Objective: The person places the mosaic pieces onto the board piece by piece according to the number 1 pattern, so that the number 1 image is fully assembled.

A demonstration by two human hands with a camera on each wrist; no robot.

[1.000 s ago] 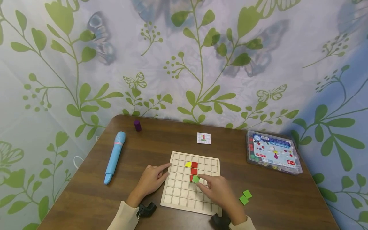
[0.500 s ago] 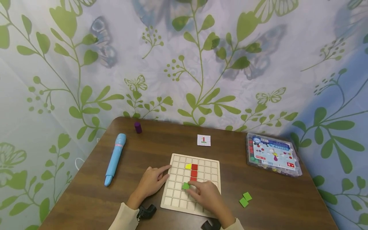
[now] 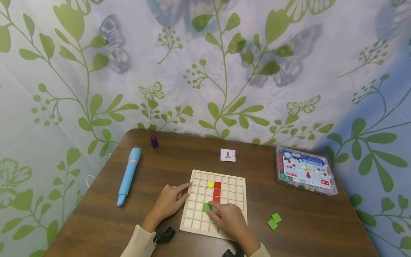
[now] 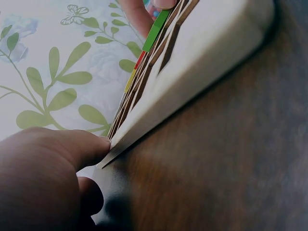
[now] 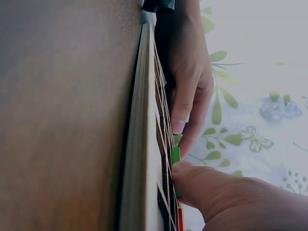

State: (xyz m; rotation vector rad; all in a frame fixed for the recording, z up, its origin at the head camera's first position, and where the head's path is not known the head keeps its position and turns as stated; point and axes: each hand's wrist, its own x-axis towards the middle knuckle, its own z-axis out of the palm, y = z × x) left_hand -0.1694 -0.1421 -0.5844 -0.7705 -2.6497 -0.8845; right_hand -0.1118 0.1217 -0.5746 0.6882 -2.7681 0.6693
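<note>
The right hand point(image 3: 229, 217) pinches a small green square point(image 3: 206, 206) between thumb and finger. The green square is at the wooden board point(image 3: 196, 224), just left of those fingers, one step down and left from the lowest red square point(image 3: 216, 199). Its sides look even, so no way is longer. It may lie flat; that's hard to tell. The left hand point(image 3: 168, 201), farther off, touches the board's left edge, finger and thumb apart.
</note>
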